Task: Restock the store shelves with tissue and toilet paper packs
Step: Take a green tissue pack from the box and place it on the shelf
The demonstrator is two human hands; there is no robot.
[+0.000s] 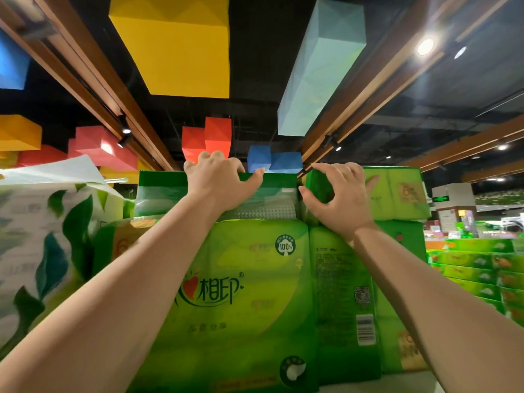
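I look up at a stack of green tissue packs. A large green pack (241,302) with a red heart logo fills the middle. On top of it lies a green pack with a clear window (158,194); my left hand (218,180) grips its upper edge, fingers curled over the top and thumb on the front. To its right sits another green pack (397,194); my right hand (337,194) holds its left corner, fingers over the top edge and thumb on the front face.
A white pack printed with green leaves (48,245) stands at the left. More green packs (476,273) are stacked on a display at the lower right. Coloured ceiling blocks (181,43) and wooden beams (377,89) hang overhead.
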